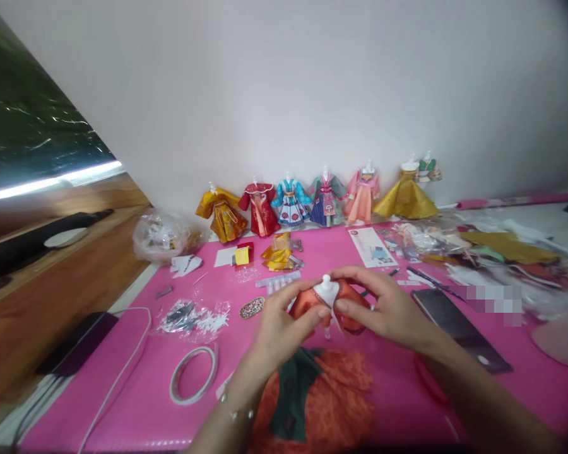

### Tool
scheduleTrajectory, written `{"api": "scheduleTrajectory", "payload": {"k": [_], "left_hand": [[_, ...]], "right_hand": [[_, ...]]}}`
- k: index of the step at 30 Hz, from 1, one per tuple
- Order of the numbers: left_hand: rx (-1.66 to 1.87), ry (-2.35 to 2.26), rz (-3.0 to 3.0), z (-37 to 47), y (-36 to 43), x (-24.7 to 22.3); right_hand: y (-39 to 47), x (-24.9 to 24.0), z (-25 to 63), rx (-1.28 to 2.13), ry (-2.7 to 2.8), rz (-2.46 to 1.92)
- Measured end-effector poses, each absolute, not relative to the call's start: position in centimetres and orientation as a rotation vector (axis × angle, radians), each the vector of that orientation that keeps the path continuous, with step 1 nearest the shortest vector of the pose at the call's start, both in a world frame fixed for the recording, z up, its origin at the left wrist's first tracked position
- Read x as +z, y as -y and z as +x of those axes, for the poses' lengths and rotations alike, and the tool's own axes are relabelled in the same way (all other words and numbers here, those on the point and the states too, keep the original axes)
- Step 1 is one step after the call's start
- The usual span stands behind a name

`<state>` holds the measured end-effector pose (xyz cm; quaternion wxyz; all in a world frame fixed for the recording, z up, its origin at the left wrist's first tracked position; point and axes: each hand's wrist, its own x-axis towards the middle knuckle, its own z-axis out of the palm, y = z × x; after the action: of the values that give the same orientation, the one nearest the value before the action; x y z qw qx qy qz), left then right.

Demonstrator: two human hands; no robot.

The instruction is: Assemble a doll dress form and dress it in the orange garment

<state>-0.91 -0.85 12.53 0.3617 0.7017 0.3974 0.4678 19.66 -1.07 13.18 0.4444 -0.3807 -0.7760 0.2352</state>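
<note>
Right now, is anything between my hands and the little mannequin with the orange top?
Nothing visible. Both the left hand and right hand already grip the small mannequin, their fingers touching its orange top directly.

Pink table (137,403) with tape roll (193,374), phone (459,328).

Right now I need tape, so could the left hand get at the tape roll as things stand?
Probably yes, once freed: the left hand grips the small mannequin, and the tape roll lies uncovered on the pink mat to its left.
</note>
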Motion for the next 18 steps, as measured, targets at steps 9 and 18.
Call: {"api": "scheduleTrajectory", "payload": {"k": [9, 18], "left_hand": [[1.333, -1.028, 1.96, -0.9, 0.6, 12.4], [1.603, -1.436, 2.359, 0.5, 3.6, 9.6]], "right_hand": [[0.7, 12.6, 19.9, 0.501, 1.929, -0.927], [0.9, 12.4, 19.1, 0.467, 1.878, -0.947]]}}
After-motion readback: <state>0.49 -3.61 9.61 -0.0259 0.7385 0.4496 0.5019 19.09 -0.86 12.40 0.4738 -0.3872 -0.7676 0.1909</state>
